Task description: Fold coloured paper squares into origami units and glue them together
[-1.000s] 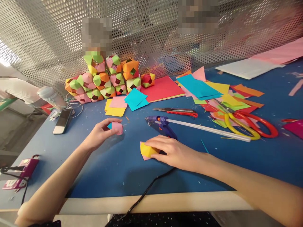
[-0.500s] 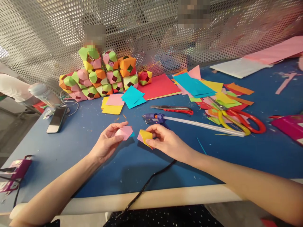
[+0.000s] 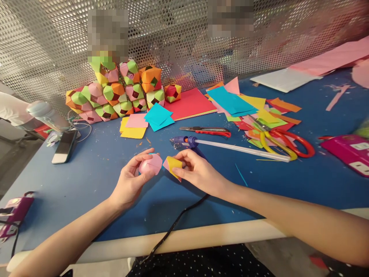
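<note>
My left hand (image 3: 133, 179) pinches a folded pink paper piece (image 3: 152, 164), with a bit of blue paper showing at its edge. In my right hand (image 3: 196, 169) is a folded yellow and pink paper piece (image 3: 174, 166), gripped between thumb and fingers. The two pieces are held above the blue table, their facing tips almost meeting; whether they touch I cannot tell. Just beyond my right hand lies a purple glue gun (image 3: 184, 141) with a long white glue stick (image 3: 242, 150) in its back. A red utility knife (image 3: 206, 131) rests behind it.
Stacked folded-paper balls (image 3: 115, 96) stand against the perforated metal screen (image 3: 178, 46). Blue paper squares (image 3: 159, 116) lie before them. To the right are scissors (image 3: 296, 143) on paper scraps, and a magenta case (image 3: 347, 152). A phone (image 3: 65, 146) and bottle (image 3: 47, 115) are left. A black cord (image 3: 173, 229) crosses the front edge.
My hands have come closer together, bringing the two folded paper pieces nearly tip to tip. The pink piece has turned slightly in my left hand. The view has shifted a little.
</note>
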Motion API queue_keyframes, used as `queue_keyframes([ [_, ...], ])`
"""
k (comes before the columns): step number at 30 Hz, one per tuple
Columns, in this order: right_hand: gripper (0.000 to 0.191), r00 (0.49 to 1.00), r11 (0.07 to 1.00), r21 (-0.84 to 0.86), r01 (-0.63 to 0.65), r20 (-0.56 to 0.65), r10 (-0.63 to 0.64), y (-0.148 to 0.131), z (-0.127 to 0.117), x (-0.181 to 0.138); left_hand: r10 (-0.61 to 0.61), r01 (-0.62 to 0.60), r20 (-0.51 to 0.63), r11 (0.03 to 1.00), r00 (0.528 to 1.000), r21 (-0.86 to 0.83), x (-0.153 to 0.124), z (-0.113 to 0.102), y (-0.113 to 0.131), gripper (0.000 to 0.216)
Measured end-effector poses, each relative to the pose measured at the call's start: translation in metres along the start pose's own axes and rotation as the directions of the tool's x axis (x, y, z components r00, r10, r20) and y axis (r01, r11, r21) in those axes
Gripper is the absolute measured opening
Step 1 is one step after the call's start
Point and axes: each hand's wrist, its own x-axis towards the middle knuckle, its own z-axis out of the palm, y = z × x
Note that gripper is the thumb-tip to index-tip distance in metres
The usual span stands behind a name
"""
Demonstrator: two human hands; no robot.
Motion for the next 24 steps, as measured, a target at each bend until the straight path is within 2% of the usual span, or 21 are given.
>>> queue_keyframes([
  [8,0.028,1.0,1.0,-0.025,-0.007,0.02,0.008,0.001,0.0,-0.001,0.011,-0.011,-0.021,0.999,1.0,0.031,-0.002,0.002,-0.002,0.022],
  [12,0.028,1.0,1.0,-0.023,-0.013,0.006,0.013,-0.001,-0.001,-0.001,-0.066,0.064,-0.035,0.996,0.997,-0.06,0.002,0.002,0.003,0.023],
  [16,0.027,1.0,0.994,-0.106,-0.001,0.007,0.002,-0.004,-0.004,-0.002,-0.137,0.139,0.038,0.989,0.99,-0.055,0.013,-0.009,0.005,0.028],
  [18,0.026,0.999,0.971,-0.234,0.039,0.014,-0.036,-0.005,-0.006,-0.002,-0.146,0.141,0.09,0.988,0.985,0.056,0.02,-0.022,0.006,0.026],
  [20,0.027,0.996,0.913,-0.398,0.088,0.03,-0.082,-0.003,-0.008,-0.003,-0.17,0.119,0.16,0.951,0.972,0.286,0.028,-0.037,0.008,0.026],
  [22,0.028,0.986,0.817,-0.552,0.166,0.073,-0.152,0.001,-0.008,-0.004,-0.143,-0.007,0.229,0.835,0.963,0.55,0.035,-0.053,0.011,0.029],
  [24,0.026,0.964,0.705,-0.659,0.262,0.141,-0.226,0.005,-0.008,-0.006,-0.094,-0.129,0.268,0.696,0.959,0.707,0.038,-0.065,0.015,0.032],
])
